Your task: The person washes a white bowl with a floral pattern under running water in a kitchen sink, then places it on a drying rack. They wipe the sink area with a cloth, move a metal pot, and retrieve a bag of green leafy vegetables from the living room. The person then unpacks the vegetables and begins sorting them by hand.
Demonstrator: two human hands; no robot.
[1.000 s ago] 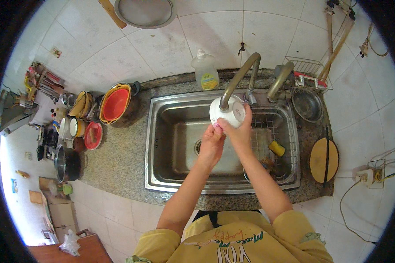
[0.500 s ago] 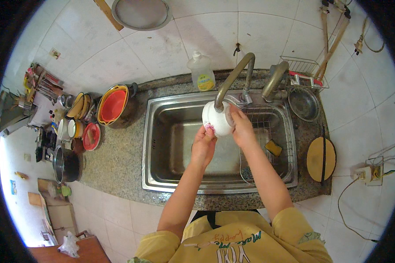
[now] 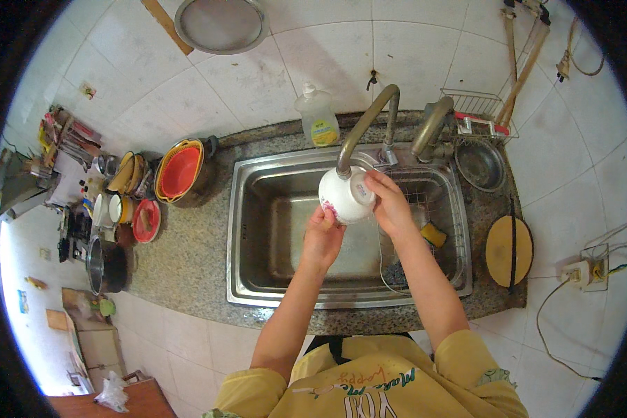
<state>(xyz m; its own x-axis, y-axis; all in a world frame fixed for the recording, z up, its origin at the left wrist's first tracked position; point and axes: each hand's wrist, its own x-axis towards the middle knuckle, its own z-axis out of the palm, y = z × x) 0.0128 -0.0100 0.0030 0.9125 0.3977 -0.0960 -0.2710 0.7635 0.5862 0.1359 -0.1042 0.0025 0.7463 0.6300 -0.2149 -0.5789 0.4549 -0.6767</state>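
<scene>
A white bowl (image 3: 345, 197) with a pink flower pattern is held between my two hands, tilted so its underside and foot ring show. My left hand (image 3: 323, 235) grips the lower left rim, thumb on the flower pattern. My right hand (image 3: 389, 202) holds the right side by the foot. The curved metal faucet (image 3: 369, 122) ends right at the bowl's upper side; water flow is hard to make out. Beneath lies the steel sink (image 3: 285, 240). To the right, a yellow sponge (image 3: 434, 235) and a dark scouring pad (image 3: 395, 274) rest in a wire rack (image 3: 460, 244).
A clear soap bottle (image 3: 317, 118) stands behind the sink. At the right are a metal bowl (image 3: 481, 166) and a round wooden board (image 3: 508, 251) with a dark bar across it. On the left counter stand a red basket (image 3: 180, 171), a red dish (image 3: 146, 221) and a black pot (image 3: 106, 265).
The bowl has turned and dropped slightly under the faucet, so more of its base shows. My right hand has shifted a little down and right with it.
</scene>
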